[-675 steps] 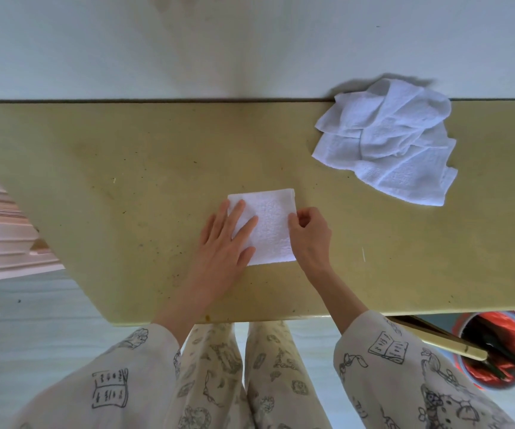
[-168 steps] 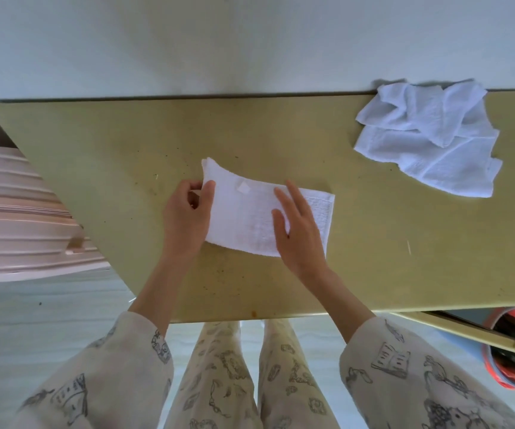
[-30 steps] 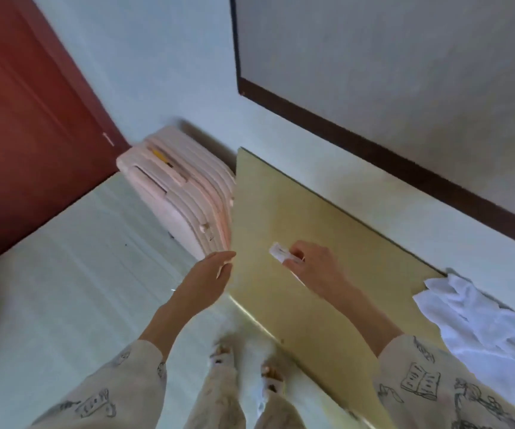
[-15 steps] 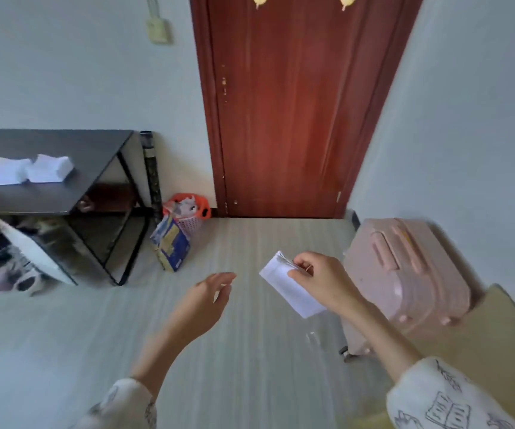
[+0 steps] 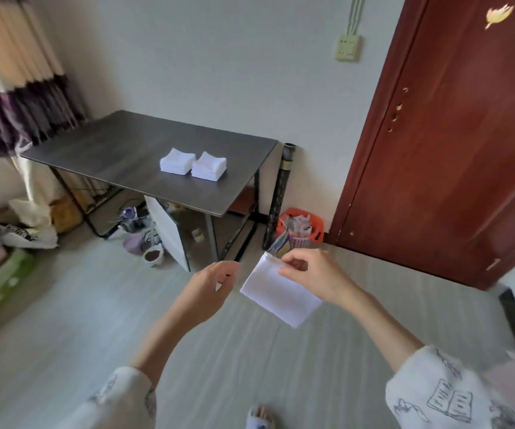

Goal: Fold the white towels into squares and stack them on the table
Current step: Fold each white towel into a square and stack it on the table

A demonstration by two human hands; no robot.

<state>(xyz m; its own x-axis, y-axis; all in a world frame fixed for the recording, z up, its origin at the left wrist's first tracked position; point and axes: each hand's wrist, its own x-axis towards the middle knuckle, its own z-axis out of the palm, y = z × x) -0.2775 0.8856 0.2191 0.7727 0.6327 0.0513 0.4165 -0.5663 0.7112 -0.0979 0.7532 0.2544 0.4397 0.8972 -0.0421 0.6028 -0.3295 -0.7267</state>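
My right hand (image 5: 315,275) pinches the top edge of a folded white towel square (image 5: 276,294), which hangs in the air above the floor. My left hand (image 5: 211,284) floats beside it on the left, fingers loosely curled, holding nothing. Ahead stands a dark table (image 5: 111,150). On its right part sit two stacks of folded white towels side by side, the left stack (image 5: 177,161) and the right stack (image 5: 209,167).
A red-brown door (image 5: 451,134) fills the right. An orange basket (image 5: 301,229) and a dark pole (image 5: 279,193) stand by the table's right legs. Shoes (image 5: 148,243), a white board (image 5: 166,230) and bags lie under and left of the table. Curtains hang at the far left.
The view has swung left from the yellow table and pink suitcase to the dark table, which is now nearer. My right hand still carries the folded towel; my left hand stays beside it.
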